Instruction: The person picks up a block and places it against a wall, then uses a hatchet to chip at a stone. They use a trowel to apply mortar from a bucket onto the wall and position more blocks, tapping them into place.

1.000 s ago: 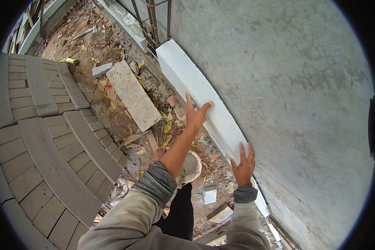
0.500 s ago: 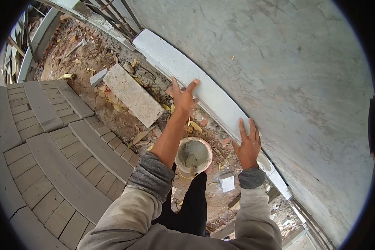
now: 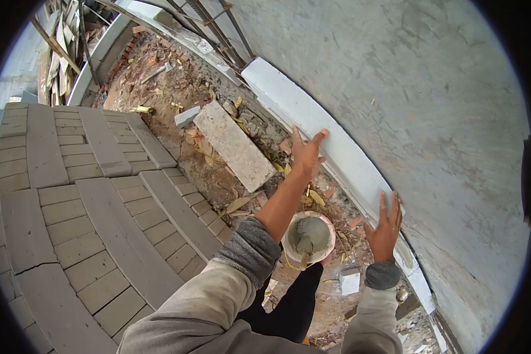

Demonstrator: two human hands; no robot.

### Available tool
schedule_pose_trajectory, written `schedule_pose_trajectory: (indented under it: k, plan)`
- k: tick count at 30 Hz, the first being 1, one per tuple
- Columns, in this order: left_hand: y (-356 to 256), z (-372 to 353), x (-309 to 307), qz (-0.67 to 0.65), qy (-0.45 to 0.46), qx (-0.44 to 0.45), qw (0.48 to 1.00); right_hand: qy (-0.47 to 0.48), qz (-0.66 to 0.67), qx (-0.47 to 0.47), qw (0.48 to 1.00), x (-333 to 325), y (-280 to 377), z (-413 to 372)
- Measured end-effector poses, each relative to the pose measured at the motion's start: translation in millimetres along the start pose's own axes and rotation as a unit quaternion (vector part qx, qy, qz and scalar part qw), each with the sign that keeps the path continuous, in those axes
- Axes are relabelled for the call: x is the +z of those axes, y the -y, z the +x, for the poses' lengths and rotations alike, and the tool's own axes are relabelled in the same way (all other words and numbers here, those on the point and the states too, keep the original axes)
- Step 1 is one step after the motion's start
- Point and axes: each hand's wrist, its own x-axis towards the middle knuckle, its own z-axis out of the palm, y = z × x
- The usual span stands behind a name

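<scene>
White block [image 3: 330, 138] sits lower than a second ago: less of its side face shows, and both hands have gone down with it. It now lies lengthwise along the foot of the grey wall [image 3: 448, 147], far end near the rebar [image 3: 218, 29]. Left hand [image 3: 307, 156]: mid-length at the edge away from the wall, fingers spread, one tip on the top face; grip underneath can't be told. Right hand [image 3: 384, 233]: at the near end, fingers spread, tips on the block, thumb held apart. Bucket [image 3: 324, 230] of grey mix stands by the leg, trowel [image 3: 305, 246] in it. Concrete slab [image 3: 233, 144] lies on the dirt, beyond the bucket.
</scene>
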Motion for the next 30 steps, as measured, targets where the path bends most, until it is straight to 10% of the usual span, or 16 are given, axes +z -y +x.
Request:
schedule_pose_trajectory:
  k: [7,13,30]
  plan:
    - [-75,25,-29,0.062,-0.092,0.077,0.991,-0.246,0.044,0.098,0.963,37,-60,-104]
    - [-142,123,-86,0.151,-0.05,0.243,0.957,-0.069,0.207,0.296,0.93,124,-96,-153]
    - [-165,142,-95,0.257,-0.06,0.213,0.941,-0.165,0.082,0.073,0.98,190,-145,-37]
